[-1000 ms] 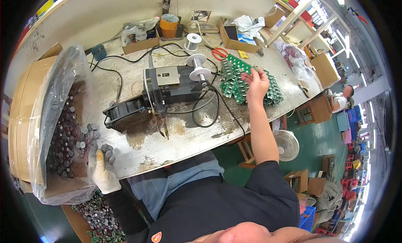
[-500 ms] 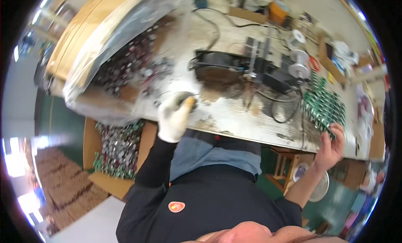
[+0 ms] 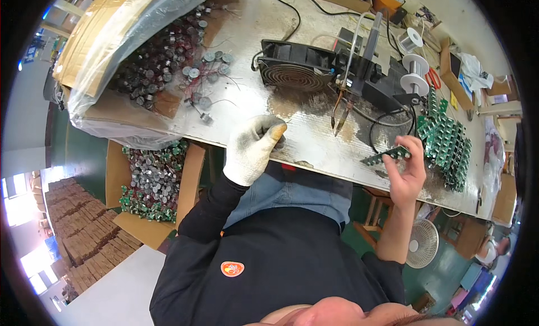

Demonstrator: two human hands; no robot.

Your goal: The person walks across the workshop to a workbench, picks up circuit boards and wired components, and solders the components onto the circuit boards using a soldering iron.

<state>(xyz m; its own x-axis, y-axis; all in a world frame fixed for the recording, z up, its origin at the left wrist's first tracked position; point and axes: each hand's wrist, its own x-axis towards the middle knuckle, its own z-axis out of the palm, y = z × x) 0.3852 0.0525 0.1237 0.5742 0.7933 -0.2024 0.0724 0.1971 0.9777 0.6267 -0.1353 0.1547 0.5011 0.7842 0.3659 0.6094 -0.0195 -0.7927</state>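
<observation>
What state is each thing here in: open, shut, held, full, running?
Left hand: gloved, curled; contents unclear
Right hand: bare, pinching
Green circuit strip: held in the right hand
Green strip pile: heaped on the workbench
Plastic-lined carton: open, small round metal parts inside
Lower carton: open, heaped with green and silver parts
Black bench fan: running or not, unclear
White fan: likewise unclear

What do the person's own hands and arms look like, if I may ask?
The left hand wears a white glove with grey areas and a yellowish thumb, met by a long black sleeve. The right hand and forearm are bare, below a short black sleeve.
</observation>
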